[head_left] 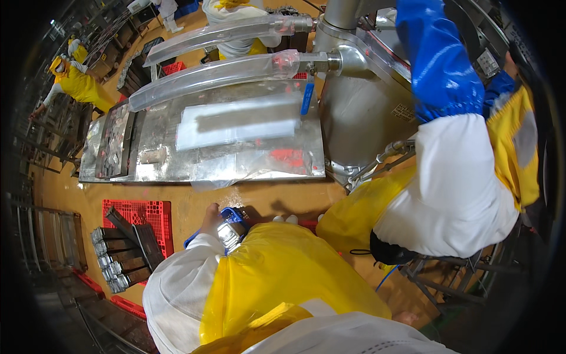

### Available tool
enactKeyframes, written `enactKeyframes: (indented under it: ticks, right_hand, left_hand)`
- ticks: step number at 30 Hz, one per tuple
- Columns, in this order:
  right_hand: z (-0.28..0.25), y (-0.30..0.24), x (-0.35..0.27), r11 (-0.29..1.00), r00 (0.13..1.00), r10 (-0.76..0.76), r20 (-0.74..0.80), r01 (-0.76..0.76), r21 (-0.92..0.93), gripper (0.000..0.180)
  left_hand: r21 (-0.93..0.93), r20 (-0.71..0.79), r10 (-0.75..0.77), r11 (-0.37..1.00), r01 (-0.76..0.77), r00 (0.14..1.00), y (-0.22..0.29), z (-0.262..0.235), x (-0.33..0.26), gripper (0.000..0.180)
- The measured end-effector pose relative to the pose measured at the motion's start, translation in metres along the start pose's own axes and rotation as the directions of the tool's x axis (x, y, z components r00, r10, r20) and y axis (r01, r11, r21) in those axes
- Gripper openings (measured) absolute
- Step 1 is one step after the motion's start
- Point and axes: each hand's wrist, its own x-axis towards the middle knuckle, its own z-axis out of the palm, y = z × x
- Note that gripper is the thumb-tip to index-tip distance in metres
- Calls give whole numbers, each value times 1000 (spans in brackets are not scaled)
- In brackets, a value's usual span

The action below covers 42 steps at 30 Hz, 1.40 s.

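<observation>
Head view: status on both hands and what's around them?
Left hand holds a shiny metal block against a blue holder. Right hand hidden behind the yellow apron. Red crate of metal moulds at left; co-worker close at right.

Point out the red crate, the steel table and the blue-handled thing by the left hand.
Red crate (154,210): head view, bare lattice top.
Steel table (259,166): head view, near edge of the top.
Blue-handled thing (234,215): head view, blue rim beside the left hand (211,219).
</observation>
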Motion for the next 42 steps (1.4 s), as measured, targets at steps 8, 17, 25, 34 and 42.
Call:
enactKeyframes:
  ticks: [8, 17, 25, 34, 42]
  right_hand:
    - [4, 11, -8, 998, 999, 41, -28, -42, -46, 62]
    - [-11, 2, -12, 995, 987, -61, -150, 48, -91, 63]
    - [-10, -2, -9, 981, 951, -168, -261, 135, -137, 57]
    - [-40, 25, -25, 845, 664, -463, -587, 132, -518, 45]
    - [-50, -11, -83, 585, 572, -738, -357, 279, -762, 16]
  left_hand:
    - [23, 74, 88, 996, -90, 993, 31, 51, 24, 56]
    - [401, -68, 753, 621, -674, 654, 102, 195, -23, 32]
    - [683, 216, 895, 147, -716, 390, 174, 274, -60, 44]
    - [785, 604, 625, -362, -502, 495, 258, 365, 40, 98]
    - [747, 656, 615, -445, -494, 437, 310, 388, 106, 81]
